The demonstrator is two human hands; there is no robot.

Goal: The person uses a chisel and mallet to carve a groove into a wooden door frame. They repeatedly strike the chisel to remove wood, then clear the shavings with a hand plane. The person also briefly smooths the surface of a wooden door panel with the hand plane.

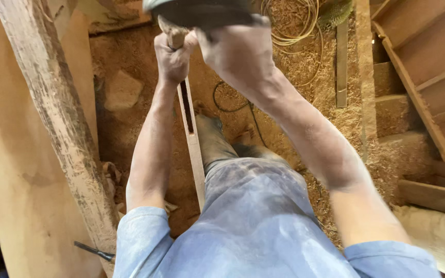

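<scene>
Both my arms reach up and forward. My left hand (172,57) is closed around a pale wooden handle (173,35). Close beside it, my right hand (239,50) grips the underside of a dark rounded object (202,11) that the top edge cuts off. I cannot tell whether the handle belongs to that object. Below the hands a long pale wooden slat (195,149) with a narrow slot cut through it runs down toward my lap. My booted foot (212,135) rests on the sawdust just right of the slat.
A rough timber post (57,118) leans across the left, with a plywood sheet (11,170) behind it. Sawdust (305,82) covers the floor. A yellow cable coil (290,20), a black cable (230,107), a plank (342,62) and a wooden frame (423,82) lie to the right.
</scene>
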